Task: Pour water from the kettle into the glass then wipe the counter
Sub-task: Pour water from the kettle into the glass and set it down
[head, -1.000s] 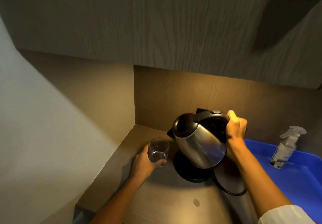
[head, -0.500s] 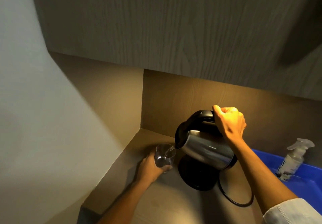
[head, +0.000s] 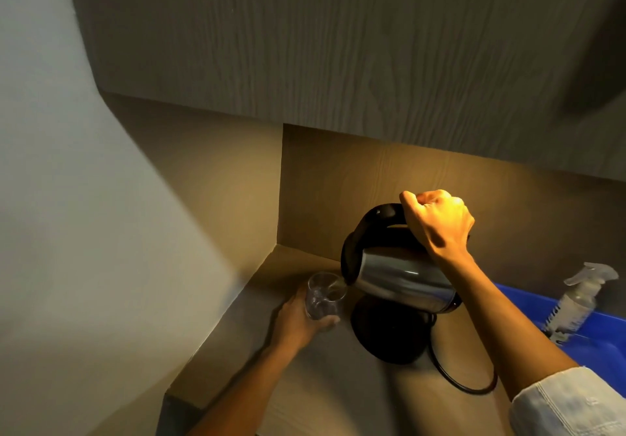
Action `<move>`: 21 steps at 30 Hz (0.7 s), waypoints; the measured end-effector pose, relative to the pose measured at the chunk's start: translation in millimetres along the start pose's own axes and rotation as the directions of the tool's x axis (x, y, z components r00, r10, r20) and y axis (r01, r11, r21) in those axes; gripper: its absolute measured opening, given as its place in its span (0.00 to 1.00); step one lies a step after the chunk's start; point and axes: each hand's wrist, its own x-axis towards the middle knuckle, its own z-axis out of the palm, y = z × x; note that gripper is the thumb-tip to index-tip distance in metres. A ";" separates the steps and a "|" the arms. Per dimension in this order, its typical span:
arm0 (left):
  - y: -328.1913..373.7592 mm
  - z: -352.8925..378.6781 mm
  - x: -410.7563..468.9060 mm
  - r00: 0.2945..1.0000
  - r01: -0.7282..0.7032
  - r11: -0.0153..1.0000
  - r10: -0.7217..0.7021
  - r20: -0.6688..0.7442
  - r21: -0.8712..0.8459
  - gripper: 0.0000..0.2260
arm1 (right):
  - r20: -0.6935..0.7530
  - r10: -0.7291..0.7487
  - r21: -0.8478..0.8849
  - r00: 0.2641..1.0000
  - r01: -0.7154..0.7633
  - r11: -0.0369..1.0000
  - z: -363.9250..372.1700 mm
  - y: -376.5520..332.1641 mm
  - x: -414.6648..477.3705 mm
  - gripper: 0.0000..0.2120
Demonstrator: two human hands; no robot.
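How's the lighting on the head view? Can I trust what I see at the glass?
Head view: warm under-cabinet light glares on the right hand and streaks the kettle; the glass in the left hand is dim and low-contrast, so its water level is unreadable; frame edges bend, wide-angle.

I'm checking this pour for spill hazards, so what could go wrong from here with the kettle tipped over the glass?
1. The kettle is tipped steeply, its spout right at the rim of the small glass; the glass could overfill or water could miss it.
2. The left hand wraps the glass just below the spout, so hot water might splash it.
3. The black base and its cord sit directly beneath; spilled water could reach them.
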 end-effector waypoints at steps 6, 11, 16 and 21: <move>0.2 -0.8 1.4 1.000 -0.004 1.000 0.004 -0.005 0.023 0.37 | -0.032 -0.047 -0.056 0.998 0.045 0.997 4.1 -5.2 6.6 0.24; 0.5 -1.6 0.8 1.000 -0.020 1.000 0.020 -0.016 0.010 0.37 | -0.046 -0.168 -0.121 0.985 0.161 0.979 0.4 -27.9 11.1 0.24; 0.0 -3.1 -0.5 1.000 -0.009 1.000 0.009 -0.017 0.006 0.37 | -0.037 -0.224 -0.167 0.974 0.215 0.962 2.2 -33.0 10.8 0.24; -2.1 -2.4 -0.9 1.000 -0.002 1.000 0.003 -0.030 0.005 0.37 | -0.037 -0.238 -0.171 0.971 0.228 0.958 5.7 -33.8 9.9 0.23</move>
